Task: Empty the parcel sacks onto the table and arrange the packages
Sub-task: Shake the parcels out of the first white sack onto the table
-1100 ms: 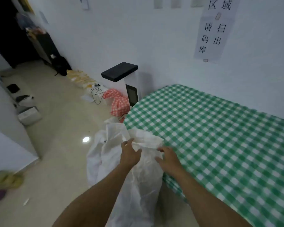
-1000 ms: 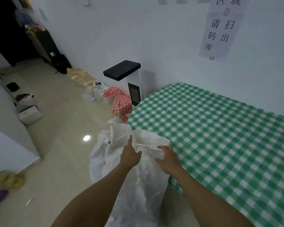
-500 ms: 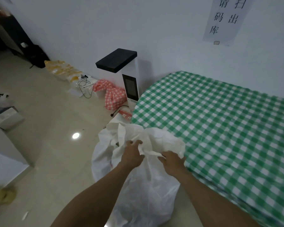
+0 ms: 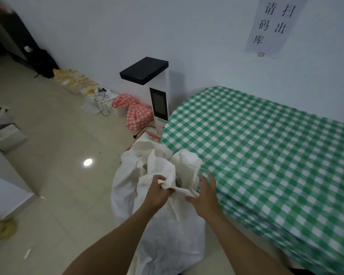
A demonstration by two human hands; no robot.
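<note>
pale floor tiles (image 4: 58, 155) and a white wall (image 4: 187, 36) frame a long green-and-white checked table (image 4: 266, 155), whose cloth hangs over its near edge. a white woven plastic sack (image 4: 167, 235) stands on the floor against the table's left end, and its crumpled mouth reaches about the level of the tabletop corner.

the left hand (image 4: 157, 192) is clamped on a bunched fold of the sack's rim, fingers curled round the fabric. this seems meant to keep the mouth gathered and give a hold for lifting. the right hand (image 4: 204, 197) sits on the table side of that fold with its fingers straight and spread. its thumb touches the rim's edge without closing on it. i judge it is reaching for a second hold or to spread the opening.

no packages are in view. what the sack holds is hidden, though its bulging lower body suggests it is full. standing it right against the table keeps the lift short. the next move likely calls for a firm two-handed hold so the mouth can be tipped over the cloth. the thin fabric may slip if only a fold is held.

beyond the table's left end, against the wall, stand a white kiosk with a flat black top (image 4: 153, 92) and a red-and-white checked bag (image 4: 137, 114). above the table hangs a paper sign with black characters (image 4: 272, 26).
</note>
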